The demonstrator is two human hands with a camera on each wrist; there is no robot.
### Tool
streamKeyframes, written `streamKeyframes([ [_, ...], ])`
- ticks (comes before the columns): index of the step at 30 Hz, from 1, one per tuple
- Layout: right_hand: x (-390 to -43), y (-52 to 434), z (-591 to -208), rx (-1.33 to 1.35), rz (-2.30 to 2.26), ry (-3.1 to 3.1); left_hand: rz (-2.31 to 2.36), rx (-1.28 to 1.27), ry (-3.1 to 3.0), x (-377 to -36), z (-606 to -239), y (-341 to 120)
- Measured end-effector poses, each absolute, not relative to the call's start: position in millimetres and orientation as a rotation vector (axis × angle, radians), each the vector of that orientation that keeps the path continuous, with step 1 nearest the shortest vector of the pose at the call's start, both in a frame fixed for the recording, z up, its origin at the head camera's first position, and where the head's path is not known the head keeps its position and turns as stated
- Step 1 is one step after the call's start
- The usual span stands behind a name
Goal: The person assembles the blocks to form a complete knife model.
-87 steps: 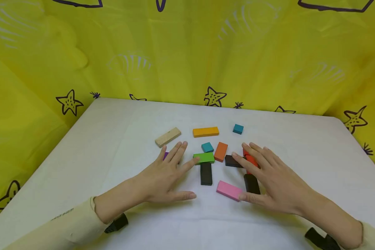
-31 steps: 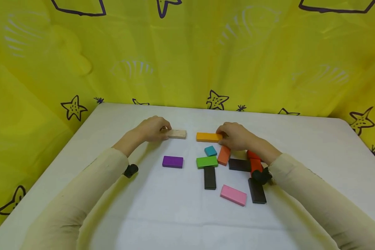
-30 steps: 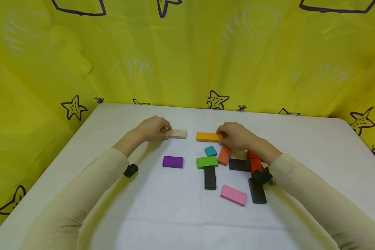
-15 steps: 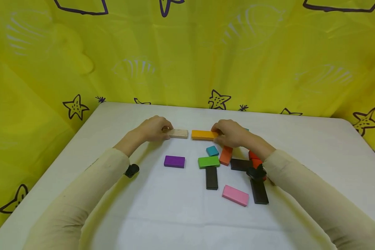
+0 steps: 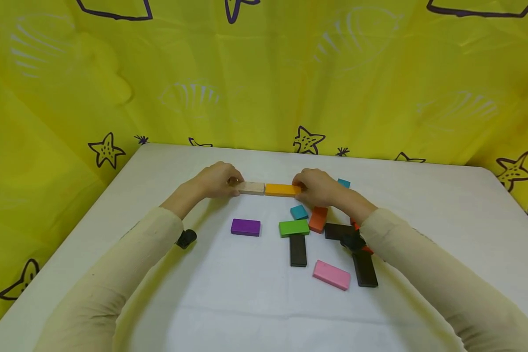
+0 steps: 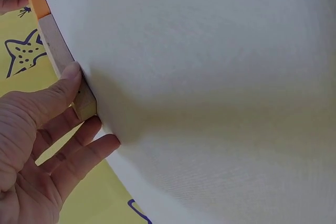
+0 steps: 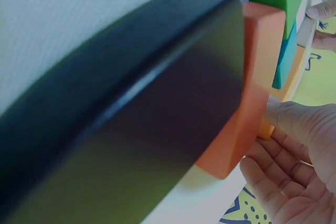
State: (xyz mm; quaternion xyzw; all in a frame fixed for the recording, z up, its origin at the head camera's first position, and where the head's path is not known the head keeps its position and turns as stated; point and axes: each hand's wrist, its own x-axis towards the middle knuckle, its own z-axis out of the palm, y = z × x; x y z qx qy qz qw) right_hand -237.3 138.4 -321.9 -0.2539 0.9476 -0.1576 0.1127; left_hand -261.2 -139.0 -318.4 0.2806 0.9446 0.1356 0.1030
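At the back of the table my left hand (image 5: pixel 218 181) pinches the left end of a plain wooden block (image 5: pixel 252 188). My right hand (image 5: pixel 317 188) grips the right end of an orange-yellow block (image 5: pixel 281 190). The two blocks lie end to end in one line, their near ends touching or almost so. In the left wrist view the thumb presses the long side of the wooden block (image 6: pixel 58 45), with the fingers on its other side. The right wrist view has the right hand (image 7: pixel 304 156) partly behind an orange-red block (image 7: pixel 236 129).
Loose blocks lie nearer the front: purple (image 5: pixel 245 227), green (image 5: pixel 294 228), teal (image 5: pixel 299 212), orange-red (image 5: pixel 319 219), pink (image 5: pixel 332 275) and several black ones, one below the green block (image 5: pixel 297 251). Red blocks are partly hidden under the right forearm. A yellow curtain (image 5: pixel 264 73) hangs behind the table.
Both hands reached from above the scattered blocks to the back ones. The wooden block was turned straight, and the right hand slid the orange-yellow block left, closing the gap. The left hand has stayed nearly still lately.
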Motion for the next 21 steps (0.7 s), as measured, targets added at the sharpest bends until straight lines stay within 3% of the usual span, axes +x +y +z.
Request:
streamKeyframes([
  [21, -233.5, 135.1, -322.8, -0.699, -0.474, 2.778, 0.399, 0.814, 2.803, -261.5, -320.6, -140.0],
])
